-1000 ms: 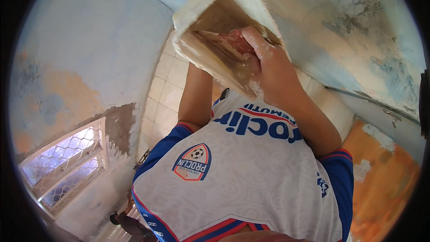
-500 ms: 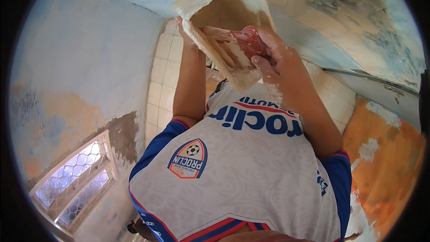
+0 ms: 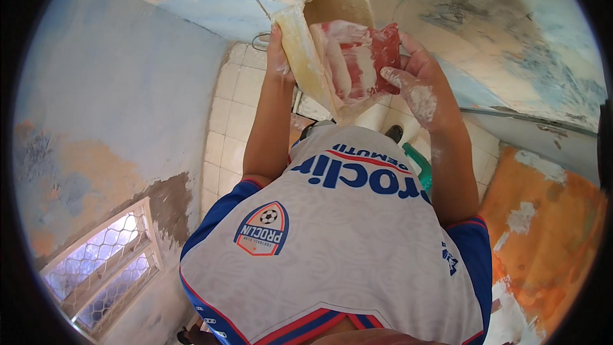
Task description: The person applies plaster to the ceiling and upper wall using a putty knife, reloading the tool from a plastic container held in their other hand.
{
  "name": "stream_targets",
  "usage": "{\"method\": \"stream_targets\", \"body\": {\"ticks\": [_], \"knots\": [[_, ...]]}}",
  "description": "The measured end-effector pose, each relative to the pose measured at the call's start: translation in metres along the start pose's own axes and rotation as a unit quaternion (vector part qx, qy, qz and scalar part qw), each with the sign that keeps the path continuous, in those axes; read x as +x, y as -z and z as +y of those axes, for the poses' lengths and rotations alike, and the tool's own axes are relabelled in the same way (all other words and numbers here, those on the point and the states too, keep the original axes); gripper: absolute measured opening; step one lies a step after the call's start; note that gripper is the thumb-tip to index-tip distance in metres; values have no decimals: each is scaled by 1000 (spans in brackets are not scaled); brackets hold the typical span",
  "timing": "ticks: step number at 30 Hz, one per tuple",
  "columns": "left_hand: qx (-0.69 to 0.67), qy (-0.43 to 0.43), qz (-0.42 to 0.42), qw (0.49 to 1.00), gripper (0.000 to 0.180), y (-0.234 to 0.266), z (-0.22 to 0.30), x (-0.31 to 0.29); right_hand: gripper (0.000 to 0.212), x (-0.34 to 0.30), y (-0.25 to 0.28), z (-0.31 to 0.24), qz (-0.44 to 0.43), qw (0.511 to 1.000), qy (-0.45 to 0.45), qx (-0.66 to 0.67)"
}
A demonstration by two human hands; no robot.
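Observation:
My left hand (image 3: 278, 57) grips the outer side of a pale yellow plastic tub (image 3: 299, 41), its thumb up near the rim. The tub is tilted, with white paste crusted along its edge and a brownish inside. Pinched between the thumb and fingers of my right hand (image 3: 418, 83) is a red flat plastic spreader (image 3: 384, 48). Thick streaks of white paste coat its face. The spreader lies across the tub's mouth, its lower edge against the near rim. White paste is smeared over my right thumb and palm.
Patchy painted walls (image 3: 128, 57) stand to the left and ahead. A meshed window (image 3: 105, 262) is at lower left, an orange patched surface (image 3: 549, 230) at right. Below lie cream floor tiles (image 3: 227, 115), a green object (image 3: 418, 165) partly hidden by my shirt, and a dark shoe tip (image 3: 394, 133).
The spreader has come up from inside the tub, and more of its paste-covered face shows. My right hand has shifted right. The tub has turned, showing more of its yellow outer side.

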State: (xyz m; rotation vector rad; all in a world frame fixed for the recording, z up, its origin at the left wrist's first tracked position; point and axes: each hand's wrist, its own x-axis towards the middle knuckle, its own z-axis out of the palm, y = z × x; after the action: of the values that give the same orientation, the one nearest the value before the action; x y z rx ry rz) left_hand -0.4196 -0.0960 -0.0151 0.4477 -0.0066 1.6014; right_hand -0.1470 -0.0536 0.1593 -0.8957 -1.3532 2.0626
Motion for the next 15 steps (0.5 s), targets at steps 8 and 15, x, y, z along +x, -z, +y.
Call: {"method": "stream_targets", "body": {"ticks": [8, 15], "knots": [[180, -60, 226, 955, 78, -27, -37, 7, 58, -4, 37, -16, 71, 996, 15, -56], [276, -96, 142, 946, 81, -23, -19, 23, 57, -17, 17, -4, 54, 974, 26, -220]]}}
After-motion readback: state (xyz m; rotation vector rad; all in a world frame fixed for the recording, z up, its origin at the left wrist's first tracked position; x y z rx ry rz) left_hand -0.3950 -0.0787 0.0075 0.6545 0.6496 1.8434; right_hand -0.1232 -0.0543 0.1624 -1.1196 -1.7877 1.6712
